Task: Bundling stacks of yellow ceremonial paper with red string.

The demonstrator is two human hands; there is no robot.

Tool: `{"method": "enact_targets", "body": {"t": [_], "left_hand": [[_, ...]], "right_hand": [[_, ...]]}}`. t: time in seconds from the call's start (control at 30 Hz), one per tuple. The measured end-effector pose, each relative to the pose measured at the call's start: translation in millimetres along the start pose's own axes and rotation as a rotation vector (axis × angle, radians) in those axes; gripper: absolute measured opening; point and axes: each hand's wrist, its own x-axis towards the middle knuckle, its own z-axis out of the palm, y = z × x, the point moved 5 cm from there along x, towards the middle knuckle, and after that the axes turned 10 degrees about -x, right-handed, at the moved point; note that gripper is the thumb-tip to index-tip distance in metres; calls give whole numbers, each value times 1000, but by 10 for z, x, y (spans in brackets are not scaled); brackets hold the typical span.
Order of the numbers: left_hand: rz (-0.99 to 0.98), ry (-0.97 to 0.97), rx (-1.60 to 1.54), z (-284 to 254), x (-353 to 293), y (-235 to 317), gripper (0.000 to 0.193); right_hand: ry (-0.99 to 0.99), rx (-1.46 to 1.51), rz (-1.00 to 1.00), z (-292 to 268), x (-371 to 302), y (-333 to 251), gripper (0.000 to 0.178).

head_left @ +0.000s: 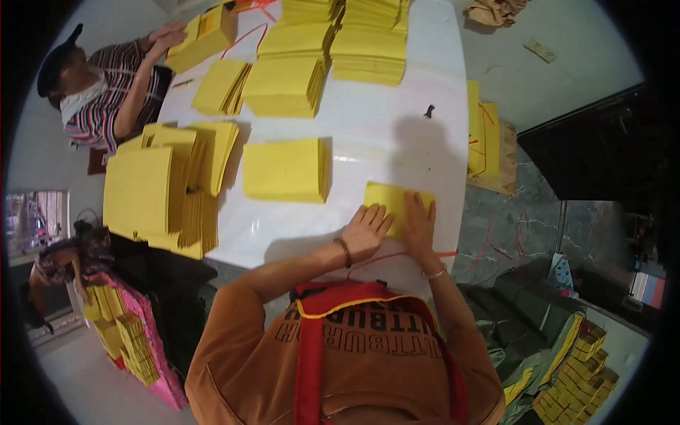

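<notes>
A flat yellow paper piece (383,194) lies near the table's front edge, right of centre; whether it is an envelope or a folded sheet I cannot tell. My left hand (367,228) rests on its left part, fingers stretched forward. On its right part lies my right hand (419,223), also with fingers stretched out. Neither hand's fingers wrap around anything. Beyond my left hand sits a low stack of yellow paper pieces (283,170). A red strip (444,253) runs along the table by my right wrist.
Fanned yellow stacks (139,188) crowd the table's left edge, with more stacks (368,57) at the far side. A co-worker (106,99) handles a yellow bundle (205,39) at far left. Yellow bundles (484,138) stand beyond the right edge. A small black object (429,111) lies on the white table (354,134).
</notes>
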Motion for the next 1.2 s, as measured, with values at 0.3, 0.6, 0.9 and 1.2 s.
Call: {"method": "enact_targets", "body": {"t": [0.3, 0.6, 0.9, 1.2], "left_hand": [[-8, 55, 334, 261, 228, -18, 47], [94, 698, 116, -1643, -217, 73, 46], [-241, 582, 532, -1701, -1039, -1030, 40], [-259, 895, -340, -2219, -1122, -646, 35]], "right_hand": [[422, 1020, 505, -159, -56, 542, 37], [517, 1258, 723, -429, -19, 146, 34], [-168, 1280, 473, -126, 865, -1243, 39], [-36, 1199, 254, -404, 1109, -1514, 35]]}}
